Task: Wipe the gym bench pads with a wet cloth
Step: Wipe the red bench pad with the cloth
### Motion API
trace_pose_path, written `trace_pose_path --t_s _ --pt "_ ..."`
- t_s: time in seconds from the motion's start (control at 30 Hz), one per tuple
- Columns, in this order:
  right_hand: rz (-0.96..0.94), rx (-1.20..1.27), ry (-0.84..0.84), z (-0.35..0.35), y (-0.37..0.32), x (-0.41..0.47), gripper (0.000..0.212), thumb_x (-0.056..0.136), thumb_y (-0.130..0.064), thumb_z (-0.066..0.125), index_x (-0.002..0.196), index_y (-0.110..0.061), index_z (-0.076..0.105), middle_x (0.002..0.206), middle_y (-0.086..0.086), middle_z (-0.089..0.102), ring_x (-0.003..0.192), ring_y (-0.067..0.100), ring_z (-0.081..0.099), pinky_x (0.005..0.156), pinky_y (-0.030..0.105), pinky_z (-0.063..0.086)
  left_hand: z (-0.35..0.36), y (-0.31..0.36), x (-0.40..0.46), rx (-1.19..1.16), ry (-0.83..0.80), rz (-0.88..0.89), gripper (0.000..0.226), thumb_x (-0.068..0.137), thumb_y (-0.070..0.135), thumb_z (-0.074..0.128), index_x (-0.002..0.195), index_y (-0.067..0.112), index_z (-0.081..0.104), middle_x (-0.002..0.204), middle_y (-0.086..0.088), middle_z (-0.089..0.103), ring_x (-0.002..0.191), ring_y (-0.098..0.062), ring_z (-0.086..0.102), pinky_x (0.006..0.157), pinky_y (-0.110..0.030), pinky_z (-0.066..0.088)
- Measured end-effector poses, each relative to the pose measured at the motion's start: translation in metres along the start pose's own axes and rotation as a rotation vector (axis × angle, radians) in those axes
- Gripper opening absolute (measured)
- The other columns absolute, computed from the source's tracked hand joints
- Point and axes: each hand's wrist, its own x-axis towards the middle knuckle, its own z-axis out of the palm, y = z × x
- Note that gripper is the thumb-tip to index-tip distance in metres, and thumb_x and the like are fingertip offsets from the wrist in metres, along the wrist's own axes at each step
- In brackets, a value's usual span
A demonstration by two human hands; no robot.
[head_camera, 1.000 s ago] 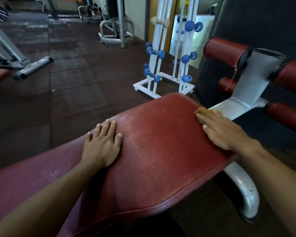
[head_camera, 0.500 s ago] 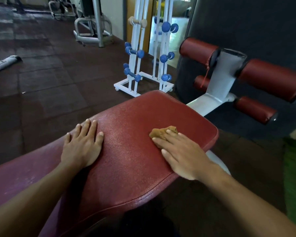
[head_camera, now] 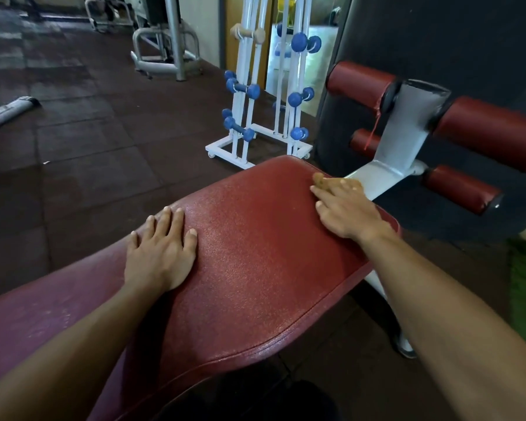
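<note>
A red padded bench seat (head_camera: 255, 253) fills the middle of the head view and looks damp and shiny. My left hand (head_camera: 160, 253) rests flat on its left side with straight fingers. My right hand (head_camera: 343, 208) presses a small brown cloth (head_camera: 319, 180) onto the pad's far right corner with flat fingers. Most of the cloth is hidden under my fingers; only its far tip shows. Red roller pads (head_camera: 362, 85) sit on a white post (head_camera: 407, 126) past the seat.
A white rack of blue dumbbells (head_camera: 255, 117) stands just beyond the bench. A dark punching bag (head_camera: 438, 34) hangs at the right rear. The bench's white frame leg (head_camera: 386, 302) curves down at the right. Dark rubber floor tiles (head_camera: 73, 147) spread to the left.
My right hand slid the cloth from the middle of the pad out to its far right corner. My left hand stayed in place on the pad.
</note>
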Motion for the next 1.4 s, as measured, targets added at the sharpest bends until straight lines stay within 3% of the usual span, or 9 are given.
trace_pose_path --t_s 0.13,0.23,0.37,0.6,0.8,0.93,1.03,1.23,1.4 --pt "-0.257 0.021 -0.015 0.007 -0.071 -0.037 0.058 0.096 -0.043 0.012 0.149 -0.029 0.031 0.157 0.002 0.030 0.144 0.027 0.023 0.118 0.052 0.008 0.000 -0.001 -0.002 -0.013 -0.005 0.006 0.065 0.095 0.056 0.009 0.153 0.028 0.005 0.162 0.004 0.004 0.148 -0.022 0.006 0.118 -0.051 0.008" --pt "-0.442 0.106 -0.036 0.004 -0.102 -0.093 0.052 0.101 -0.041 0.016 0.153 -0.033 0.012 0.160 -0.006 0.021 0.147 0.017 0.014 0.120 0.041 0.004 -0.001 -0.001 -0.003 -0.016 -0.014 0.002 0.065 0.095 0.056 0.008 0.153 0.028 0.004 0.162 0.004 0.002 0.148 -0.021 0.004 0.118 -0.050 0.006" --pt "-0.321 0.127 -0.071 -0.001 -0.069 -0.108 0.053 0.103 -0.043 0.017 0.153 -0.038 -0.001 0.162 -0.014 0.007 0.148 0.007 -0.001 0.119 0.032 -0.003 0.001 0.000 -0.003 -0.013 -0.018 0.003 0.065 0.094 0.057 0.006 0.153 0.028 0.003 0.162 0.004 0.001 0.148 -0.021 0.002 0.118 -0.050 0.005" --pt "-0.068 0.123 -0.115 0.004 -0.092 -0.024 0.060 0.101 -0.043 0.021 0.155 -0.021 0.005 0.163 0.006 -0.002 0.149 0.029 -0.003 0.120 0.046 -0.001 0.000 0.000 -0.003 -0.016 -0.003 0.000 0.065 0.095 0.056 0.008 0.153 0.028 0.006 0.162 0.003 0.005 0.148 -0.021 0.005 0.118 -0.051 0.006" --pt "-0.377 0.123 -0.024 0.004 -0.111 -0.069 0.054 0.104 -0.038 0.020 0.155 -0.024 0.012 0.162 -0.002 0.008 0.149 0.016 0.001 0.115 0.031 -0.006 -0.001 -0.001 -0.004 -0.030 0.000 0.007 0.064 0.095 0.056 0.008 0.153 0.028 0.006 0.162 0.003 0.004 0.148 -0.021 0.004 0.118 -0.051 0.006" --pt "-0.193 0.066 -0.129 0.003 -0.086 -0.048 0.053 0.102 -0.044 0.016 0.153 -0.037 0.003 0.163 -0.001 -0.005 0.148 0.027 -0.011 0.118 0.043 -0.001 0.000 -0.001 -0.003 -0.025 0.006 0.007 0.064 0.096 0.055 0.008 0.153 0.028 0.005 0.162 0.003 0.003 0.148 -0.022 0.003 0.118 -0.051 0.006" --pt "-0.082 0.118 -0.135 0.004 -0.103 -0.012 0.055 0.102 -0.042 0.020 0.154 -0.032 0.004 0.163 0.007 -0.002 0.147 0.036 -0.009 0.119 0.049 0.000 0.001 0.000 -0.002 -0.021 0.015 0.000 0.065 0.094 0.057 0.007 0.153 0.029 0.007 0.162 0.003 0.005 0.148 -0.022 0.005 0.118 -0.051 0.008" --pt "-0.352 0.152 -0.031 0.019 -0.170 -0.030 0.054 0.102 -0.034 0.026 0.153 -0.020 0.016 0.161 0.009 0.013 0.148 0.031 0.005 0.118 0.045 0.008 0.000 -0.001 -0.001 -0.016 0.004 0.007 0.062 0.096 0.052 0.011 0.153 0.028 0.008 0.162 0.004 0.005 0.148 -0.021 0.005 0.117 -0.050 0.008" --pt "-0.465 0.088 -0.074 0.009 -0.138 -0.100 0.054 0.104 -0.040 0.021 0.154 -0.030 0.005 0.163 -0.002 0.002 0.149 0.020 -0.005 0.118 0.036 0.002 -0.002 -0.003 -0.003 -0.014 -0.032 0.025 0.060 0.097 0.049 0.009 0.153 0.026 0.003 0.162 0.003 0.000 0.148 -0.022 0.000 0.118 -0.050 0.005"
